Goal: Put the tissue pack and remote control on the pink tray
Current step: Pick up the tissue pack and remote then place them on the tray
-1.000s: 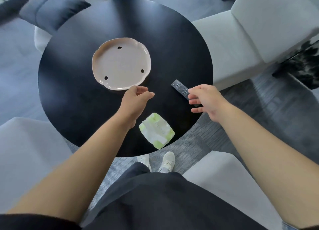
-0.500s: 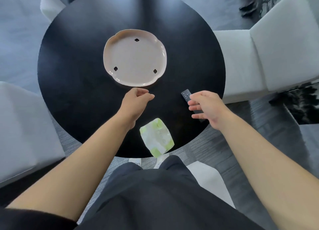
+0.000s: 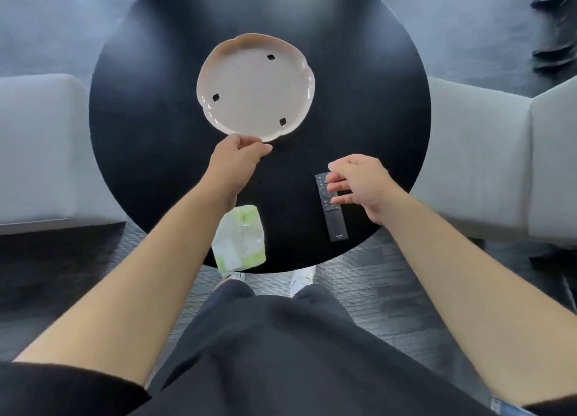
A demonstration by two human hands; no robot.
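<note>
The pink tray (image 3: 249, 84), scalloped and empty, lies on the round black table (image 3: 359, 81). My left hand (image 3: 234, 162) is at the tray's near rim, fingers loosely curled against the edge; a grip on it cannot be made out. The black remote control (image 3: 334, 219) lies lengthwise near the table's front right. My right hand (image 3: 359, 183) hovers over its upper end with fingers spread, fingertips on or just above the buttons. The green and white tissue pack (image 3: 240, 242) lies at the table's front edge, partly hidden by my left forearm.
Light grey upholstered seats stand to the left (image 3: 37, 147) and right (image 3: 487, 159) of the table. My dark-clothed legs (image 3: 265, 337) and white shoes (image 3: 301, 279) are under the table's near edge. Dark floor surrounds everything.
The view has swung so the table is centred. My left hand has reached forward to the tray's near rim. My right hand has shifted so its fingers lie over the remote's upper end.
</note>
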